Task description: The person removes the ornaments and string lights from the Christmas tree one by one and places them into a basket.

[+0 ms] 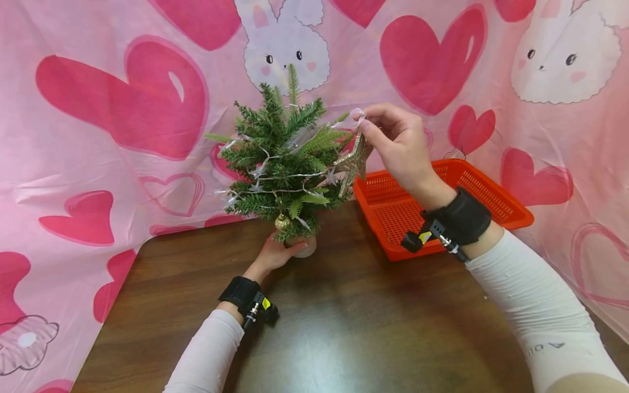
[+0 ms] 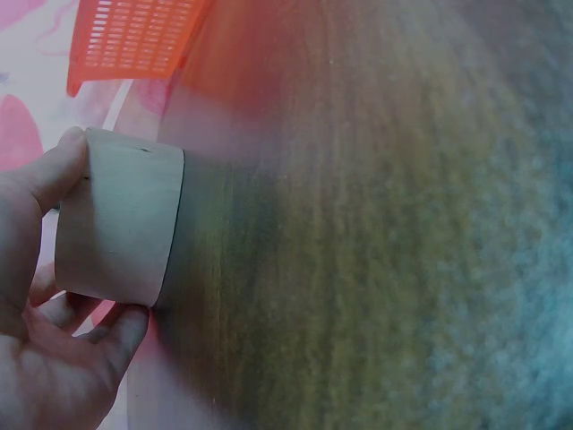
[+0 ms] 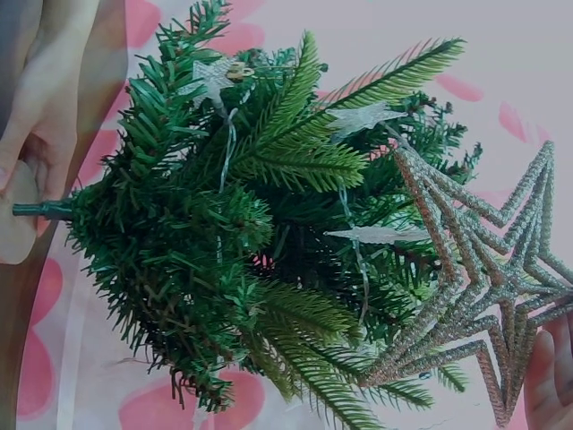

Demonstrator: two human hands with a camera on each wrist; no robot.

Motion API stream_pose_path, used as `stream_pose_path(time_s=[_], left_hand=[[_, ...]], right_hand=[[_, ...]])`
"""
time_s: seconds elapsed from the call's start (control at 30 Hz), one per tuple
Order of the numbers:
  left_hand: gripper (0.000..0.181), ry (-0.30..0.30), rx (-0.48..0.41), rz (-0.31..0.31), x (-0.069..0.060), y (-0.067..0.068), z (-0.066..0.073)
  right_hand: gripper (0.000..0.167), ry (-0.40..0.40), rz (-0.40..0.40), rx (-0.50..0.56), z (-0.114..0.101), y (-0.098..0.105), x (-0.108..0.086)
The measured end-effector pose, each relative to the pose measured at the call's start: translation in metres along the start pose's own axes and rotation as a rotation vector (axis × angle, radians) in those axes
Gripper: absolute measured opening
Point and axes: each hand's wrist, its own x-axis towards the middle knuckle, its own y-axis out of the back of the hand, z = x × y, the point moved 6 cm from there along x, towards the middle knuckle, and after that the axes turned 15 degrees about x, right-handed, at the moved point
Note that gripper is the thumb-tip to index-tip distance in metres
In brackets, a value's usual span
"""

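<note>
The right hand (image 1: 404, 147) pinches a glittery gold star (image 1: 356, 158) beside a green artificial tree (image 1: 282, 161); the left hand (image 1: 273, 255) grips the tree's pale cylindrical base (image 2: 121, 219).

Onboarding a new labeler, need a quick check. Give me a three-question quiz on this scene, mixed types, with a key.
1. What does the left hand hold?
2. True or false: in the head view, the orange-red basket stands to the left of the tree.
3. Fill in: in the head view, the glittery ornament next to the right hand is shaped like a ____.

Key:
1. The tree's pale base.
2. False; the basket stands to the right of the tree.
3. Star.
</note>
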Motion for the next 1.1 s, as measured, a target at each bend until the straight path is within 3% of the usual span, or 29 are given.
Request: stream_pose_path(time_s=[0.53, 1.1], left_hand=[[0.055, 0.016, -0.004, -0.002, -0.002, 0.0, 0.0], [0.055, 0.004, 0.005, 0.012, -0.001, 0.0, 0.0]], right_hand=[[0.011, -0.002, 0.004, -0.004, -0.001, 0.001, 0.0], [0.01, -0.039, 0.017, 0.052, -0.002, 0.017, -0.009]])
